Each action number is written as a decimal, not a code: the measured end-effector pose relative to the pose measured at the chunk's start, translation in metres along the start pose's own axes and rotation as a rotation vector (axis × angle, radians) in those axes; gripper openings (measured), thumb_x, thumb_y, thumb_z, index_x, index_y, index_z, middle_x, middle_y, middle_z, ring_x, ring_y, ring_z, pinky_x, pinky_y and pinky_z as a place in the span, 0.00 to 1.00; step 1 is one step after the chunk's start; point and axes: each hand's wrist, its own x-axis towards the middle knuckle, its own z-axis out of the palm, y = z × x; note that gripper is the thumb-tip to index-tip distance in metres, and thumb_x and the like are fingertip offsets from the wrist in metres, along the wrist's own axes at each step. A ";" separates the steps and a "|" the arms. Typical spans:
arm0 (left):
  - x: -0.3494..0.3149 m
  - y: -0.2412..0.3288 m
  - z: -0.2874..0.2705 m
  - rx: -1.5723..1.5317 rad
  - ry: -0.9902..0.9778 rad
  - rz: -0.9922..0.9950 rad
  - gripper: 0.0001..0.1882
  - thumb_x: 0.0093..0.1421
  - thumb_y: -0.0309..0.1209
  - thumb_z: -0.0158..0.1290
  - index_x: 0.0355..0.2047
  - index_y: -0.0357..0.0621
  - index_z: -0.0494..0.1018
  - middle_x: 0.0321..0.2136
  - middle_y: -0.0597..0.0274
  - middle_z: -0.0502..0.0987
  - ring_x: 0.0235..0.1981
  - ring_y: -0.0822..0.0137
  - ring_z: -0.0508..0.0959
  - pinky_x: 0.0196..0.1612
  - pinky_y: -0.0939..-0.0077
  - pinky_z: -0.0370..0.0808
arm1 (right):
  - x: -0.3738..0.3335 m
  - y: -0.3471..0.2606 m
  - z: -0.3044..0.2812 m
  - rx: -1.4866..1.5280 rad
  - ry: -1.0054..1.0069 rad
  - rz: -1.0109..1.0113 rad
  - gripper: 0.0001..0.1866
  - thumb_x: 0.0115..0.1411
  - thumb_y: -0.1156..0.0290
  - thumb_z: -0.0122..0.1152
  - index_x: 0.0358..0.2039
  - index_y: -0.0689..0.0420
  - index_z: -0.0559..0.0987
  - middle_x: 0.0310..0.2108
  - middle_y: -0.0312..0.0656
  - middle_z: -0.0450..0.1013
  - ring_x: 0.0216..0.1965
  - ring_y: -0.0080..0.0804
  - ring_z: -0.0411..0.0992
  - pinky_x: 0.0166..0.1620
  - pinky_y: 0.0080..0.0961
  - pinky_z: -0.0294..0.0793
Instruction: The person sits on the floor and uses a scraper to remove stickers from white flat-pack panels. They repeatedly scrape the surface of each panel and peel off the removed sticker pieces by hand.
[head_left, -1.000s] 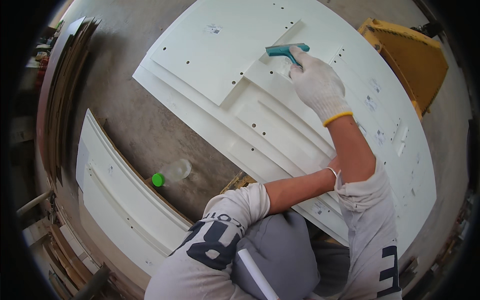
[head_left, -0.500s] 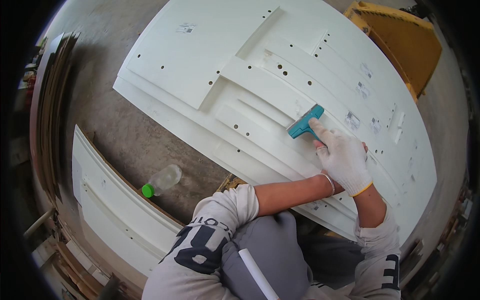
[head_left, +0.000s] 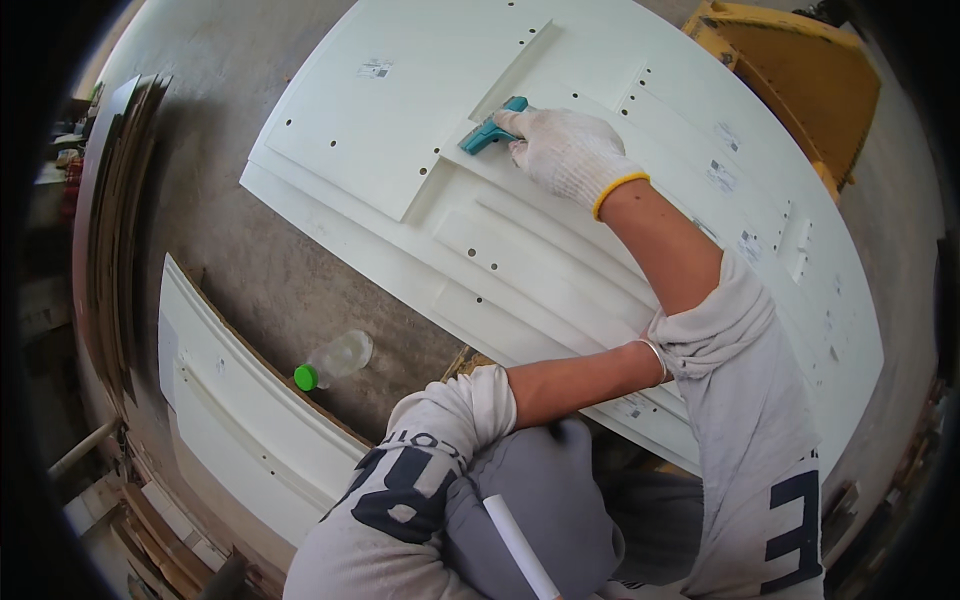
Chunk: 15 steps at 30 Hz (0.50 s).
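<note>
A large white panel (head_left: 375, 105) with raised ledges, grooves and small round holes lies in front of me. My right hand (head_left: 570, 150), in a white knit glove with a yellow cuff, is closed around a teal scraper (head_left: 488, 133). The scraper's wide edge is against a raised strip of the panel, near its upper middle. My left forearm reaches across the panel's near edge, with a pale bangle (head_left: 656, 360) at the wrist. Beyond the bangle, my right sleeve hides the left hand and its fingers.
On the floor to the left lies a clear plastic bottle (head_left: 342, 356) with a green cap, beside a second white panel (head_left: 235, 415). Long boards (head_left: 118, 240) stand at the far left. A yellow metal piece (head_left: 800, 85) sits beyond the panel's right edge. Small printed labels (head_left: 720, 176) dot the panel.
My right hand has moved the scraper away from me and to the left, up along the raised strip. The left forearm stays nearly in place, its hand now covered by my right sleeve.
</note>
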 end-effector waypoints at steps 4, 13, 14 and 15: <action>-0.001 -0.005 0.010 -0.806 0.152 -0.054 0.27 0.75 0.40 0.40 0.72 0.51 0.61 0.73 0.55 0.63 0.73 0.58 0.62 0.75 0.61 0.58 | -0.030 0.026 -0.008 0.138 0.056 0.054 0.26 0.71 0.57 0.52 0.69 0.35 0.72 0.47 0.44 0.82 0.45 0.46 0.81 0.51 0.42 0.80; 0.002 -0.021 0.042 0.818 -0.015 0.109 0.34 0.74 0.49 0.30 0.73 0.41 0.51 0.76 0.51 0.54 0.77 0.53 0.54 0.79 0.53 0.52 | -0.097 0.041 0.030 -0.023 -0.086 -0.048 0.26 0.73 0.57 0.49 0.71 0.35 0.70 0.46 0.44 0.82 0.42 0.44 0.83 0.43 0.43 0.83; 0.004 -0.014 0.029 0.624 -0.034 0.130 0.34 0.75 0.49 0.30 0.73 0.42 0.50 0.76 0.51 0.55 0.77 0.53 0.55 0.79 0.53 0.52 | -0.085 0.036 0.031 -0.020 -0.082 -0.065 0.26 0.73 0.57 0.49 0.71 0.35 0.70 0.46 0.43 0.83 0.42 0.45 0.83 0.43 0.43 0.83; 0.001 -0.014 0.031 1.429 -0.133 0.161 0.34 0.75 0.49 0.31 0.73 0.41 0.51 0.76 0.51 0.55 0.76 0.54 0.56 0.78 0.55 0.53 | -0.067 0.021 0.030 -0.008 -0.067 -0.074 0.26 0.72 0.57 0.49 0.70 0.36 0.70 0.46 0.44 0.82 0.43 0.45 0.82 0.44 0.44 0.83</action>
